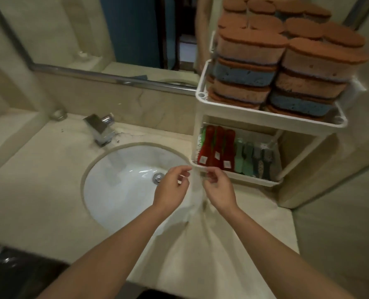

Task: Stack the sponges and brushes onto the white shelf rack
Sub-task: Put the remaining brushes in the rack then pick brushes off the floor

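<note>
White shelf rack (265, 114), two tiers, on counter right of sink (118, 190).
Top tier: sponges (244, 75), orange-topped, in flat stacks; the front two stacks show four each.
Lower tier: three red brushes (217, 147) with white tags, unreadable; four green-to-grey brushes (252, 158). All lie side by side, long axes front to back.
Left hand (171, 186) and right hand (219, 188) each pinch a hanging clear plastic film (197, 190).

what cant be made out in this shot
- Head view: the sponges at the back are cut off by the top edge.
- Head view: the labels on the red brushes are too small to read.
- Head view: the clear film pinched by the left hand and right hand is blurred; contents unclear.
</note>
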Action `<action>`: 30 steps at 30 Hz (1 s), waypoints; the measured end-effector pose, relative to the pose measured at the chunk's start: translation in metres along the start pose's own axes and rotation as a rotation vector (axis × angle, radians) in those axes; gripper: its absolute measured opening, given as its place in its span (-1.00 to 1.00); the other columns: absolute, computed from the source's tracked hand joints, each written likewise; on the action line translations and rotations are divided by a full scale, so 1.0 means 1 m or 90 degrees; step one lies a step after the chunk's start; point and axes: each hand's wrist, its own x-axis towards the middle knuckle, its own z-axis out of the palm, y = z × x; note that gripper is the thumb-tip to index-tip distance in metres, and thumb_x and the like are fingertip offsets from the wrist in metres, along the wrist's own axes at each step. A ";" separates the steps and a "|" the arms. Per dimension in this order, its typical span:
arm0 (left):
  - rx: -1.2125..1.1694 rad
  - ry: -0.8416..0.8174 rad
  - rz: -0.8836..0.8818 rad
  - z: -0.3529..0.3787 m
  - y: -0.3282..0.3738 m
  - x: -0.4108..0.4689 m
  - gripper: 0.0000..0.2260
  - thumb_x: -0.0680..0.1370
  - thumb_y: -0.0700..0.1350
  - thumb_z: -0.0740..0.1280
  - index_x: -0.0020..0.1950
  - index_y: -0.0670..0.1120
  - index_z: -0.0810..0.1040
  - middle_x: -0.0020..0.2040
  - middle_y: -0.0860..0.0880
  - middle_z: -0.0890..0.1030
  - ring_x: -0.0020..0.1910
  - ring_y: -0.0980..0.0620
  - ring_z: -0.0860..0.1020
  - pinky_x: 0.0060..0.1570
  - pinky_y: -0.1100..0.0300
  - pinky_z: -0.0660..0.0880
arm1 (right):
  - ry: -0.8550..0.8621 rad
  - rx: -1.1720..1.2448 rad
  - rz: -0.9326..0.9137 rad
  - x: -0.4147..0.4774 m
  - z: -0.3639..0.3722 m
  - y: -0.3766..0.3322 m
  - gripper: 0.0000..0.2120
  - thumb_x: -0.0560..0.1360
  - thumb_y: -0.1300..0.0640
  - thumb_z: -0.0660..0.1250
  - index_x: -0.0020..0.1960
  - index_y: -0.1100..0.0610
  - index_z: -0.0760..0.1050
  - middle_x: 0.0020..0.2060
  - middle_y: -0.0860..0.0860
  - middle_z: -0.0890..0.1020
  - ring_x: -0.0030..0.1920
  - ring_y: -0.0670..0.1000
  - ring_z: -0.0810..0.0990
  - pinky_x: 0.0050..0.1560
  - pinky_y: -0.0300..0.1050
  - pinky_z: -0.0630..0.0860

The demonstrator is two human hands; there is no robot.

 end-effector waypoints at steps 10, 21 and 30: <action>-0.037 0.247 -0.178 -0.098 -0.084 -0.099 -0.69 0.53 -0.16 0.22 0.11 0.25 0.52 -0.01 0.27 0.58 -0.05 0.30 0.53 -0.05 0.30 0.48 | -0.285 -0.024 -0.088 -0.064 0.124 -0.046 -0.69 0.47 0.18 0.30 0.17 -0.07 0.50 0.08 -0.13 0.57 -0.04 -0.17 0.56 -0.04 -0.29 0.46; -0.112 0.526 -0.344 -0.191 -0.162 -0.249 -0.71 0.52 -0.27 0.26 0.06 0.11 0.55 -0.05 0.11 0.60 -0.13 0.33 0.53 -0.07 0.47 0.42 | -0.576 -0.079 -0.190 -0.184 0.264 -0.088 -0.73 0.45 0.21 0.32 0.11 -0.03 0.52 -0.01 -0.09 0.60 -0.12 -0.13 0.57 -0.01 -0.16 0.53; -0.117 0.627 -0.479 -0.270 -0.220 -0.413 -0.73 0.52 -0.17 0.25 0.08 0.19 0.53 -0.03 0.18 0.62 -0.04 0.22 0.58 -0.01 0.16 0.55 | -0.725 -0.117 -0.249 -0.340 0.364 -0.119 -0.68 0.44 0.20 0.35 0.17 0.00 0.52 0.00 -0.07 0.58 -0.09 -0.12 0.56 -0.05 -0.27 0.49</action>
